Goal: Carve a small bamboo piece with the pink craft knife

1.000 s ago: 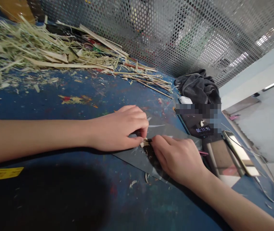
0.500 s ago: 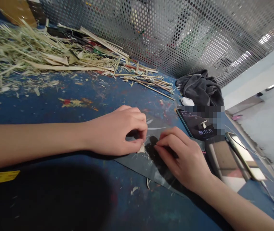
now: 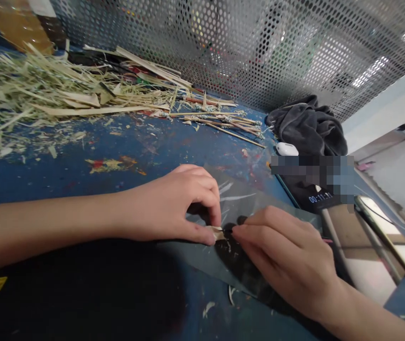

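Note:
Thumb and fingers of my left hand [image 3: 184, 208] are closed on a small pale piece [image 3: 218, 233], which looks like a wood or bamboo chip and is partly hidden by the fingertips. My right hand [image 3: 283, 255] is closed in a pinch just to the right. From its fingertips a thin dark tip [image 3: 226, 230] points at the pale piece; the rest of that thing is covered by the hand, so its kind does not show. Beneath both hands lies a grey translucent sheet [image 3: 202, 260], with fine pale shavings scattered on it.
A heap of pale green and straw-coloured strips [image 3: 46, 94] spreads at the back left. Thin sticks with wrapped ends [image 3: 223, 121] lie at the back middle. Rightward are a dark cloth [image 3: 307, 123], a white mouse-like object [image 3: 286, 149] and phones [image 3: 383, 227]. A perforated metal panel [image 3: 223, 42] stands behind.
My right hand has come up to the pale piece, and a thin dark tip now shows at its fingers. The left hand stays on the piece, whose angle has shifted slightly. The view has moved a little.

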Tool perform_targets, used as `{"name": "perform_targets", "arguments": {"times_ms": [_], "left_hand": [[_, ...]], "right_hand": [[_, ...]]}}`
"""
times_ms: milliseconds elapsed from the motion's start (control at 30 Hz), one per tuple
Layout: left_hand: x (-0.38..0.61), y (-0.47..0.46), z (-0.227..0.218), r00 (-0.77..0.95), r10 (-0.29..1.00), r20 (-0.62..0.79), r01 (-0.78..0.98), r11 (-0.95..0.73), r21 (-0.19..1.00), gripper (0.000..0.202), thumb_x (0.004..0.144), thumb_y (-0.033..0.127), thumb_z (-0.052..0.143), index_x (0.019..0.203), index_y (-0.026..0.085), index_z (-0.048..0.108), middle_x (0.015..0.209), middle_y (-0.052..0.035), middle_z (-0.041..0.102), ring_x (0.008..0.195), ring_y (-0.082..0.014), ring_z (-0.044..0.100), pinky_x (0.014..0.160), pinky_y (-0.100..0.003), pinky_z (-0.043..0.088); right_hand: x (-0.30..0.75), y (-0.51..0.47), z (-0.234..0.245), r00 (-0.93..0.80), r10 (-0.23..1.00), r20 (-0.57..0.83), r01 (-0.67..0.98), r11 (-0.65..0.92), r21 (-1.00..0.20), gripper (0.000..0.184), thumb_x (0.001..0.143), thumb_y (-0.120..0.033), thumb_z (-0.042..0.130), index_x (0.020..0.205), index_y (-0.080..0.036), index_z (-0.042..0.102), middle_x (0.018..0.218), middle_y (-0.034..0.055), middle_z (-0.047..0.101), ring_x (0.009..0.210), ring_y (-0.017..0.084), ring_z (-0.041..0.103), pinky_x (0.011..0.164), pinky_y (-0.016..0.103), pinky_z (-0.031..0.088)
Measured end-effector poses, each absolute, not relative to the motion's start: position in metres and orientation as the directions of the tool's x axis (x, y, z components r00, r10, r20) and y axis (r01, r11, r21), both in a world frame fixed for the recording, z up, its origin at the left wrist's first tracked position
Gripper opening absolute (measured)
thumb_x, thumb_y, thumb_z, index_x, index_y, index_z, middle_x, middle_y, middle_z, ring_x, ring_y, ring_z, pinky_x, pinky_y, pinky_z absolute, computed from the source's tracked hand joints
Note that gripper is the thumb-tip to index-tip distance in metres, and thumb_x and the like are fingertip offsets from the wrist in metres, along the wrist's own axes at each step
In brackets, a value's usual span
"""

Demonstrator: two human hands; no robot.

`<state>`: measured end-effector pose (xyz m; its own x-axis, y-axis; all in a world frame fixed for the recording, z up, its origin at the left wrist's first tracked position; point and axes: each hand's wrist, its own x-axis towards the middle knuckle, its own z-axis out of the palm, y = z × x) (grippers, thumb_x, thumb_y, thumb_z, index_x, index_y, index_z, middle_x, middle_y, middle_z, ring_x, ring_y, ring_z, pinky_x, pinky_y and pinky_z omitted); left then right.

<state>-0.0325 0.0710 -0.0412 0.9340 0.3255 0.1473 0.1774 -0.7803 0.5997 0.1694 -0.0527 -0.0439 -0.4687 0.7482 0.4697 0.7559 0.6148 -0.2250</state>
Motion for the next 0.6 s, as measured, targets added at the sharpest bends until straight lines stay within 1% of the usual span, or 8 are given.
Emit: {"name": "perform_targets", "arguments": {"times_ms": [133, 300, 433, 600], "left_hand": [[-0.0315, 0.0703, -0.0398, 0.927, 0.35, 0.132, 0.205, -0.77, 0.605, 0.02, 0.074, 0.039, 0.077, 0.091, 0.031, 0.07, 0.087, 0.0069, 0.065, 0.095, -0.0164, 0.055, 0.101, -0.035, 0.024], [-0.0308, 0.0699, -0.0404, 0.923, 0.354, 0.15, 0.2, -0.776, 0.598, 0.015, 0.074, 0.039, 0.077, 0.086, 0.031, 0.073, 0.087, 0.0066, 0.066, 0.094, -0.0155, 0.056, 0.098, -0.033, 0.026], [-0.0296, 0.0698, -0.0403, 0.923, 0.357, 0.145, 0.205, -0.773, 0.6, 0.017, 0.073, 0.039, 0.078, 0.086, 0.029, 0.073, 0.087, 0.0057, 0.066, 0.093, -0.0161, 0.056, 0.098, -0.034, 0.026], [-0.0293, 0.0696, -0.04, 0.918, 0.367, 0.151, 0.21, -0.773, 0.599, 0.02, 0.071, 0.039, 0.079, 0.085, 0.027, 0.072, 0.087, 0.0057, 0.067, 0.092, -0.0163, 0.056, 0.097, -0.033, 0.028]], "right_hand": [[0.1728, -0.0561, -0.0461, -0.529, 0.688, 0.497, 0.748, 0.655, -0.11, 0.013, 0.094, -0.015, 0.053, 0.096, -0.016, 0.065, 0.082, 0.0068, 0.067, 0.074, 0.017, 0.059, 0.066, 0.03, 0.052], [0.1721, -0.0546, -0.0461, -0.605, 0.633, 0.483, 0.739, 0.673, 0.044, 0.015, 0.095, -0.015, 0.051, 0.097, -0.01, 0.065, 0.079, 0.0097, 0.066, 0.076, 0.02, 0.059, 0.068, 0.034, 0.053], [0.1689, -0.0513, -0.0482, -0.595, 0.604, 0.531, 0.738, 0.672, 0.063, 0.015, 0.094, -0.014, 0.051, 0.094, -0.009, 0.066, 0.075, 0.0094, 0.064, 0.072, 0.02, 0.058, 0.063, 0.032, 0.052], [0.1664, -0.0484, -0.0482, -0.58, 0.614, 0.536, 0.737, 0.675, 0.025, 0.015, 0.092, -0.011, 0.054, 0.087, -0.007, 0.067, 0.072, 0.009, 0.064, 0.068, 0.018, 0.057, 0.061, 0.03, 0.05]]}}
